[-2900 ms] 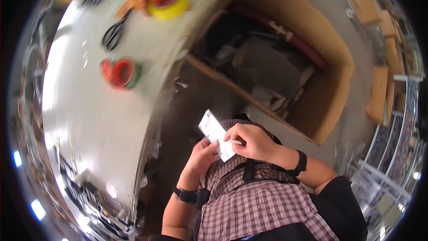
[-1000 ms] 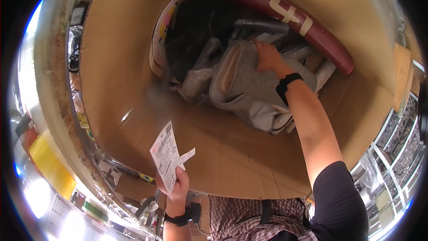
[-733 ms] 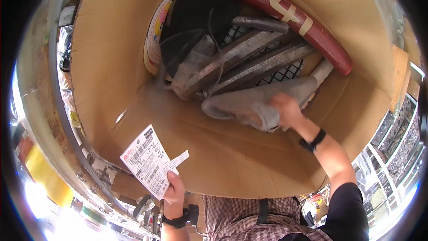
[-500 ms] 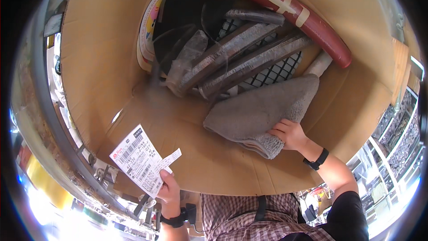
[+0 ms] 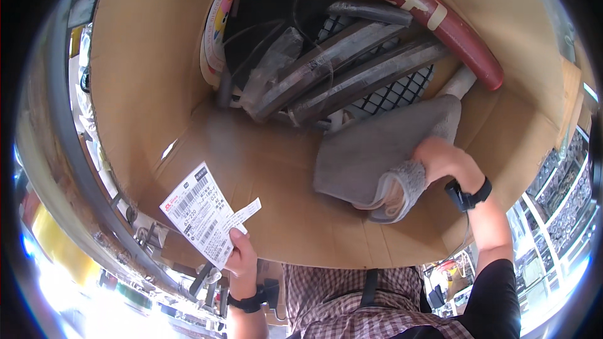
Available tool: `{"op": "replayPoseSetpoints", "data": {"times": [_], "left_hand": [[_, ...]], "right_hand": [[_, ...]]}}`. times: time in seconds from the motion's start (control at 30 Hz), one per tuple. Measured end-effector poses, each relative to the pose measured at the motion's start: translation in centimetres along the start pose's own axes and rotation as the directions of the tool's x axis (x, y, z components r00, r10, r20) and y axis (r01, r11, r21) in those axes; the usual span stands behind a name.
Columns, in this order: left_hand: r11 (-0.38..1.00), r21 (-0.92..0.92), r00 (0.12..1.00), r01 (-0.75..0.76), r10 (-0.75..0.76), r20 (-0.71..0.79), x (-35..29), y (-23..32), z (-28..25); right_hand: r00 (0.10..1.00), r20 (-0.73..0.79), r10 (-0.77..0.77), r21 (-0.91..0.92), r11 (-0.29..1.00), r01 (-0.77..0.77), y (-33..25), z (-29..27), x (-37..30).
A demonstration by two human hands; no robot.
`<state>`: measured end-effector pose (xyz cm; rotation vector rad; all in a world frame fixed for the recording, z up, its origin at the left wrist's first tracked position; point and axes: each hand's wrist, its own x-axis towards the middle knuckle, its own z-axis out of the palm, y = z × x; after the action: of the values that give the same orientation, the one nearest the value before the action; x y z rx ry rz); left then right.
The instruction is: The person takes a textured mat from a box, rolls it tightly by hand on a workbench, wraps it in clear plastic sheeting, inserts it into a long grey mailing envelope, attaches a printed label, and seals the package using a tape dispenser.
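A white printed shipping label (image 5: 201,220) is pinched in my left hand (image 5: 242,256), near the front left rim of a large cardboard box. A narrow paper strip sticks out beside the label. Inside the box at the right, my right hand (image 5: 443,158) is closed on the edge of a folded grey fleecy mat (image 5: 377,141). The mat's near end curls open and shows a paler underside. Part of my right fingers is hidden behind the fabric.
The deep cardboard box (image 5: 138,56) surrounds the things. Plastic-wrapped dark bars (image 5: 370,81) lie on a black grid panel (image 5: 402,91). A red tube (image 5: 465,44) leans along the far right wall. A black round item (image 5: 264,6) stands at the back. Metal rails (image 5: 69,119) run left.
My right hand has moved right and slightly up, its wrist bending, and the mat has shifted right with its near end curled open. The left hand has moved little, still with the label.
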<state>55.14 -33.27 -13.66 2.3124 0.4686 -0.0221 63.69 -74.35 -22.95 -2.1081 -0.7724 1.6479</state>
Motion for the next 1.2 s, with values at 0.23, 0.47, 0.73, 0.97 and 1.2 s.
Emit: {"op": "replayPoseSetpoints", "data": {"times": [0.23, 0.47, 0.73, 0.97, 1.2], "left_hand": [[0.982, -0.153, 0.994, 0.109, -0.106, 0.024, 0.9, 0.9, -0.2], [0.879, -0.356, 0.948, 0.318, -0.302, 0.101, 3.5, 4.4, 0.5], [0.745, -0.445, 0.866, 0.497, -0.455, 0.207, 4.9, 5.8, -0.6], [0.974, 0.106, 0.980, -0.201, 0.200, 0.015, 6.1, 2.9, -0.3], [0.991, 0.103, 0.997, -0.081, 0.080, 0.014, 4.8, 1.3, -0.5]], "right_hand": [[0.943, -0.292, 0.159, 0.118, 0.985, -0.130, 4.6, -4.4, 6.0], [0.594, -0.757, 0.272, 0.000, 0.909, -0.417, 5.3, -9.4, 18.8], [0.641, -0.746, 0.181, 0.542, 0.724, 0.427, -14.0, -11.1, 19.3], [0.472, -0.876, -0.100, -0.122, 0.992, -0.017, -9.3, -13.2, 30.9], [0.402, -0.799, -0.448, -0.493, 0.870, -0.010, -1.3, -10.8, 31.1]]}}
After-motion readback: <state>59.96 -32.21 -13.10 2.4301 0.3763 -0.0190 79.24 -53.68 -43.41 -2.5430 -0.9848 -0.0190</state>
